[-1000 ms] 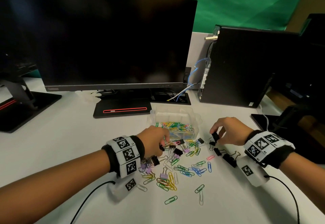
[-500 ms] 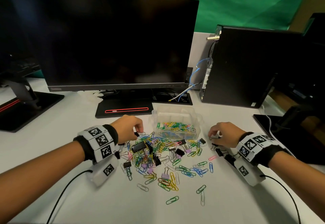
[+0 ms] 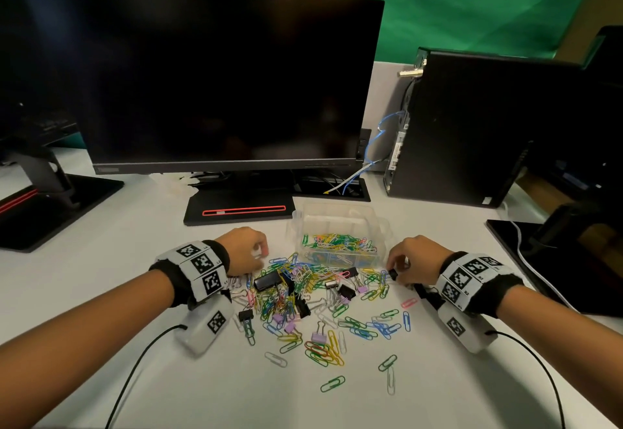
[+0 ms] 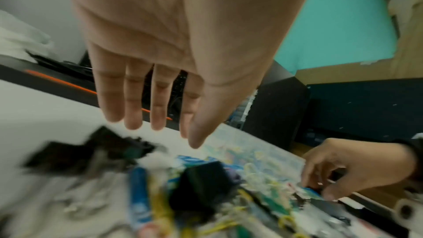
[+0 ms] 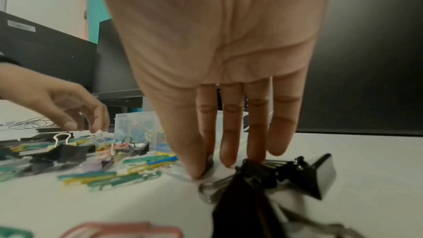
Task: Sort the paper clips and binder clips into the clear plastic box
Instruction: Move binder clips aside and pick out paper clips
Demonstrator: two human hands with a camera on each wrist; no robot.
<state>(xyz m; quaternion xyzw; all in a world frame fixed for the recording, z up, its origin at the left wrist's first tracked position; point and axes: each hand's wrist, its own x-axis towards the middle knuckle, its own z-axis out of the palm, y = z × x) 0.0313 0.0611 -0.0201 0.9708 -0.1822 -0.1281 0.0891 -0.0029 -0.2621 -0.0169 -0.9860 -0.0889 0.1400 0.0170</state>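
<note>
A heap of coloured paper clips and black and purple binder clips point(image 3: 296, 293) lies on the white table point(image 3: 101, 277) in front of the clear plastic box point(image 3: 381, 226), which holds many paper clips. My left hand point(image 3: 259, 256) hovers at the heap's left edge; the left wrist view shows its fingers point(image 4: 158, 115) straight and holding nothing. My right hand point(image 3: 396, 270) is low at the heap's right edge, thumb and forefinger pinching a small black binder clip point(image 3: 392, 273). Several more black binder clips point(image 5: 263, 171) lie under that palm.
A large black monitor point(image 3: 219, 74) and its base point(image 3: 236, 209) stand just behind the box. A black computer tower point(image 3: 472, 132) is at the back right, another monitor stand point(image 3: 50, 199) at the far left. Loose paper clips point(image 3: 332, 383) are scattered toward me.
My left hand has moved from the middle of the heap to its left edge. My right hand has dropped from a raised position down to the table.
</note>
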